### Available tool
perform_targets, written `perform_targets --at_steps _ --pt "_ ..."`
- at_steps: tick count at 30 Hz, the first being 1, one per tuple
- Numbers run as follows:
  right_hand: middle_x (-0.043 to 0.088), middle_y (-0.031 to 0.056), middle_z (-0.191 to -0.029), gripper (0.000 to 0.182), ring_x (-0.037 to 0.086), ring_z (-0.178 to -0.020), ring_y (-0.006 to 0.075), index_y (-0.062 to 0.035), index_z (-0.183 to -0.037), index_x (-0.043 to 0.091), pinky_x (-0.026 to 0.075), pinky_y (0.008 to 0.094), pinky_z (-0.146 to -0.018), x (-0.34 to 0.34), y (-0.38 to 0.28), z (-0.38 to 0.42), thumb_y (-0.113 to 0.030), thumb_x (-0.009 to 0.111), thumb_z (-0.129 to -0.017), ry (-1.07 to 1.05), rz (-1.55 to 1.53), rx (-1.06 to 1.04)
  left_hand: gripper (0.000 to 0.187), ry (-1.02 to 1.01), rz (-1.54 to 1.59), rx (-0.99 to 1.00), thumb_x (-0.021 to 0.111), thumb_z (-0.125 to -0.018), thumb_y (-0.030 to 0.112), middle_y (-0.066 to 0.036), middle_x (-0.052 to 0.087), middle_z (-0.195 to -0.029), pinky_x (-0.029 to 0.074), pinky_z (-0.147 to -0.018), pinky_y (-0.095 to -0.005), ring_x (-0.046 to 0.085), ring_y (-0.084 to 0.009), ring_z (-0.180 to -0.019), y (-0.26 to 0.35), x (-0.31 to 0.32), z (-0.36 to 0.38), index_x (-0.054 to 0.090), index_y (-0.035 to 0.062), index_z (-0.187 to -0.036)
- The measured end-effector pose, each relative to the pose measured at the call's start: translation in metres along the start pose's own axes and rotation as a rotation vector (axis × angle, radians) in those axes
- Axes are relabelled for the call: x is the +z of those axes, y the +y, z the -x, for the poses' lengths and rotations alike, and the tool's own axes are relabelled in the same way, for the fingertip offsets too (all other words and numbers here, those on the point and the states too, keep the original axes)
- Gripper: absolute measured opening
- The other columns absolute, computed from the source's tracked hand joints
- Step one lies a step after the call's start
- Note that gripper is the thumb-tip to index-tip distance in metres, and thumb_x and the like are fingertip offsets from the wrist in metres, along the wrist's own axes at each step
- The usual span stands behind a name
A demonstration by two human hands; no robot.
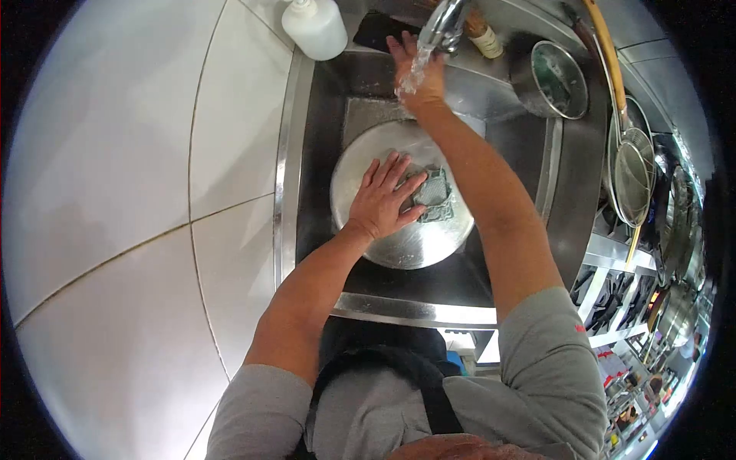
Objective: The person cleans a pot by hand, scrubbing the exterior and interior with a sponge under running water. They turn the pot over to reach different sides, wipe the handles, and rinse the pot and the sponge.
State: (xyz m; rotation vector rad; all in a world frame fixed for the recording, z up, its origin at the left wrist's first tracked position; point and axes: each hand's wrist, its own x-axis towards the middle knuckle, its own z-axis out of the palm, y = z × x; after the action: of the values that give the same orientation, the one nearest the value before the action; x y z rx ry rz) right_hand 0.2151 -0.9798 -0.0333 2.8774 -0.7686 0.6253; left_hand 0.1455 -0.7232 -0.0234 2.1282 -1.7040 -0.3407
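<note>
A large round metal piece (368,157), shiny and flat-topped, lies in the steel sink (320,142). My left hand (383,198) rests flat on it with fingers spread. Beside its fingertips and thumb sits a grey-green scrubbing cloth (435,195), bunched up on the metal. Up at the tap (443,27), my right hand (420,80) is stretched out under the running water (415,75), fingers apart and holding nothing. Its forearm passes over the right side of the metal piece.
A white plastic bottle (315,31) stands at the sink's back left corner. Behind the tap are a dark pad (379,31) and a labelled bottle (484,37). A metal pot (558,80) sits back right. Strainers (633,180) hang at the right; white tiles (115,153) run along the left.
</note>
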Motion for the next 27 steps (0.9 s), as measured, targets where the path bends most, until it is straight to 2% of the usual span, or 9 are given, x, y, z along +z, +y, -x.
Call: perform_targets --at_steps 5,8,10,12,15,18,20,24,27 --pt "0.069 0.0115 -0.131 0.035 0.063 -0.122 0.0341 -0.0187 -0.129 0.070 0.048 0.0433 -0.104 -0.031 0.034 0.054 -0.021 0.061 -0.095 -0.192 -0.194 0.005 0.066 0.033 0.031 0.003 0.069 -0.090 0.055 -0.015 0.040 -0.160 0.023 -0.123 -0.0566 0.032 -0.0369 -0.151 -0.005 0.005 0.005 0.054 0.0253 -0.147" --pt "0.074 0.0158 -0.115 0.027 0.069 -0.109 0.0377 -0.0126 -0.116 0.075 0.055 0.0458 -0.093 -0.096 0.046 0.079 -0.023 0.063 -0.094 -0.109 -0.477 0.261 0.068 0.058 0.022 0.037 0.068 -0.089 0.057 -0.016 0.042 -0.158 0.026 -0.121 -0.0576 0.034 -0.0381 -0.150 -0.005 0.002 0.006 0.054 0.0233 -0.147" --pt "0.073 0.0197 -0.097 0.024 0.070 -0.092 0.0415 -0.0107 -0.114 0.073 0.054 0.0462 -0.081 -0.138 0.058 0.091 -0.022 0.067 -0.094 -0.217 -0.489 0.296 0.067 0.107 0.050 0.059 0.072 -0.088 0.053 -0.017 0.045 -0.156 0.028 -0.120 -0.0580 0.038 -0.0401 -0.148 -0.007 0.000 0.008 0.056 0.0216 -0.144" --pt "0.073 0.0194 -0.096 0.023 0.070 -0.095 0.0399 -0.0113 -0.113 0.074 0.054 0.0450 -0.083 -0.181 0.066 0.085 -0.022 0.068 -0.093 -0.420 -0.493 0.292 0.067 0.150 0.258 -0.006 0.078 -0.084 0.047 -0.017 0.045 -0.156 0.028 -0.119 -0.0604 0.038 -0.0432 -0.146 0.005 -0.015 0.003 0.058 0.0200 -0.142" --pt "0.074 0.0192 -0.099 0.025 0.071 -0.095 0.0394 -0.0125 -0.117 0.073 0.055 0.0448 -0.083 -0.212 0.049 0.093 -0.021 0.068 -0.093 -0.635 -0.472 -0.024 0.058 0.675 0.333 -0.158 0.081 -0.084 0.039 -0.019 0.059 -0.143 0.038 -0.113 -0.0554 0.052 -0.0413 -0.136 0.029 -0.053 -0.009 0.065 0.0127 -0.133" --pt "0.074 0.0179 -0.099 0.027 0.071 -0.093 0.0384 -0.0102 -0.117 0.071 0.055 0.0450 -0.082 -0.229 0.029 0.099 -0.022 0.067 -0.094 -0.395 -0.672 -0.057 0.046 0.495 0.199 0.073 0.080 -0.088 0.031 -0.019 0.070 -0.124 0.050 -0.099 -0.0458 0.066 -0.0347 -0.114 0.004 -0.069 -0.022 0.068 0.0047 -0.124" --pt "0.074 0.0166 -0.098 0.029 0.072 -0.094 0.0368 -0.0071 -0.118 0.070 0.056 0.0449 -0.084 -0.226 0.020 0.120 -0.024 0.067 -0.095 0.045 -0.417 0.055 0.031 0.325 0.456 -0.329 0.076 -0.090 0.028 -0.014 0.073 -0.108 0.053 -0.084 -0.0427 0.071 -0.0267 -0.098 -0.006 -0.072 -0.012 0.071 0.0062 -0.112" --pt "0.073 0.0215 -0.103 0.047 0.071 -0.096 0.0372 -0.0023 -0.119 0.069 0.056 0.0453 -0.083 -0.165 -0.011 0.205 -0.035 0.078 -0.087 -0.246 -0.272 0.404 0.022 0.518 0.496 -0.440 0.072 -0.095 0.020 -0.011 0.072 -0.103 0.053 -0.067 -0.0324 0.069 -0.0196 -0.083 -0.038 -0.057 0.037 0.068 0.0061 -0.112" --pt "0.068 0.0286 -0.122 0.067 0.068 -0.110 0.0432 0.0007 -0.133 0.060 0.055 0.0476 -0.094 -0.141 -0.019 0.234 -0.037 0.081 -0.081 -0.456 -0.545 0.616 0.010 0.548 1.241 -0.685 0.066 -0.101 0.014 -0.001 0.068 -0.096 0.053 -0.066 -0.0281 0.065 -0.0141 -0.078 -0.023 -0.059 0.061 0.062 0.0073 -0.108"
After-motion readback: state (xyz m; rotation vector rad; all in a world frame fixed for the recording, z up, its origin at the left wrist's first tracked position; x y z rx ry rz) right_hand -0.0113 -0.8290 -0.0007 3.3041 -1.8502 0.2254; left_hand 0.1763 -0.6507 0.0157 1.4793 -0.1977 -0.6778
